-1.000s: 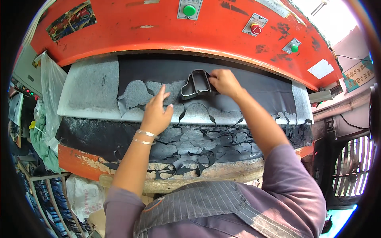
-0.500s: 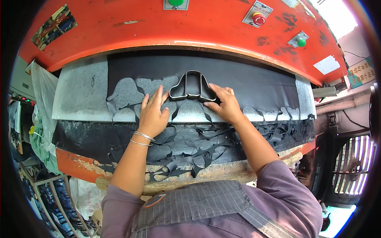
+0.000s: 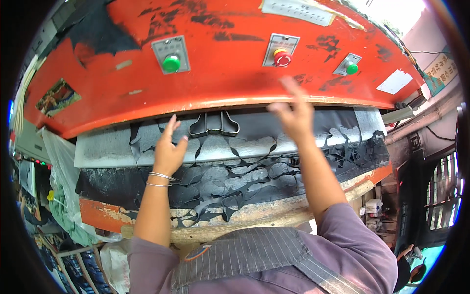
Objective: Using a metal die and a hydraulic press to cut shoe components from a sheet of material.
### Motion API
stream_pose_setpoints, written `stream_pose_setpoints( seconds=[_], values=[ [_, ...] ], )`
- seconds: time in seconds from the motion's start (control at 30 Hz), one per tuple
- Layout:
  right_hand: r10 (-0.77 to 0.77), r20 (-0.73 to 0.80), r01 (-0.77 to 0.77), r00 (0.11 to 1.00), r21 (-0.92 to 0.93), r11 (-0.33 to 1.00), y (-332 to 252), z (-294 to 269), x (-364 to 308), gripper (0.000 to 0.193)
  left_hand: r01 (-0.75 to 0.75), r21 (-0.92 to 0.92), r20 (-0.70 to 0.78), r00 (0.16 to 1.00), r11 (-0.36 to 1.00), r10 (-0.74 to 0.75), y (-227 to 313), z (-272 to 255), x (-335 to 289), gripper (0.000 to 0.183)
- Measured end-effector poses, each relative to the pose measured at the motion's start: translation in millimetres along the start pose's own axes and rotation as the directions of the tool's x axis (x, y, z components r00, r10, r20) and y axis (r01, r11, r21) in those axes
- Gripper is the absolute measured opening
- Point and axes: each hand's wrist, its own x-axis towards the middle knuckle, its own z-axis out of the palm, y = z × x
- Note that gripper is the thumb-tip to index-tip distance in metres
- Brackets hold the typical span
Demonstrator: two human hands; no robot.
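Note:
A steel cutting die (image 3: pixel 214 131), with a stepped outline and inner dividers, lies on a black sheet (image 3: pixel 318 121), its far part hidden under the edge of the orange press head (image 3: pixel 147 98). To the left of the die is my left hand (image 3: pixel 169 149), fingers extended and holding nothing, with a small gap between them. My right hand (image 3: pixel 296 117) is raised off the sheet, in front of the press head and below the red stop button (image 3: pixel 282 57). It is blurred, but its fingers are spread and nothing shows in them.
Two green buttons (image 3: pixel 171 63) flank the stop button on the panel. Cut black scraps (image 3: pixel 235 179) hang over the near edge of the pale cutting board (image 3: pixel 105 147). A wooden bar (image 3: pixel 279 220) runs along the front. Clear plastic sheeting (image 3: pixel 61 157) hangs at left.
My right hand has let go of the die and risen toward the panel. The left hand has drawn away leftward. The view has tilted up, showing more of the press head.

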Motion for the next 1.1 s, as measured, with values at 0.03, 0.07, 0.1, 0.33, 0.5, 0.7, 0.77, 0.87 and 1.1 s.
stream_pose_setpoints(
  seconds=[0.03, 0.07, 0.1, 0.33, 0.5, 0.7, 0.77, 0.87, 1.1],
  values=[
    [-0.079, -0.211, 0.079, 0.974, -0.008, 0.997, 4, -25, 23, 0.048, -0.044, -0.043, -0.067, 0.997, 0.998, 0.041, 18, -10, 9, 0.046],
    [0.216, -0.383, -0.070, 0.898, 0.361, 0.930, -1, -39, 41, 0.037, -0.084, -0.083, -0.141, 0.987, 0.993, 0.072, 39, -20, 19, 0.035],
    [0.053, -0.535, -0.026, 0.843, 0.058, 0.998, 22, -65, 59, 0.037, -0.284, 0.077, -0.273, 0.916, 0.956, 0.294, 61, -27, 29, 0.023],
    [0.035, -0.634, -0.324, 0.773, -0.346, 0.881, 83, -113, 91, 0.071, -0.360, 0.387, -0.122, 0.893, 0.849, 0.434, 125, -60, 71, 0.019],
    [-0.012, -0.006, 0.010, 1.000, -0.175, 0.984, -15, -67, -18, 0.046, -0.187, 0.151, 0.150, 0.975, 0.971, 0.165, 103, -52, -25, 0.016],
    [-0.216, 0.822, 0.047, 0.526, 0.225, 0.973, -150, -18, -144, 0.057, -0.057, 0.209, 0.442, 0.896, 0.976, -0.043, 93, -25, -157, 0.018],
    [-0.119, 0.840, 0.044, 0.530, 0.114, 0.993, -167, -9, -157, 0.049, -0.069, 0.266, 0.368, 0.929, 0.962, -0.035, 99, -17, -172, 0.017],
    [-0.027, 0.800, 0.025, 0.599, 0.015, 1.000, -169, -4, -162, 0.035, -0.094, 0.354, 0.266, 0.964, 0.931, -0.004, 99, -9, -172, 0.014],
    [-0.238, 0.956, 0.099, 0.172, 0.224, 0.970, -145, 1, -130, 0.026, -0.072, 0.273, 0.383, 0.923, 0.959, -0.040, 94, -9, -165, 0.014]
  ],
)
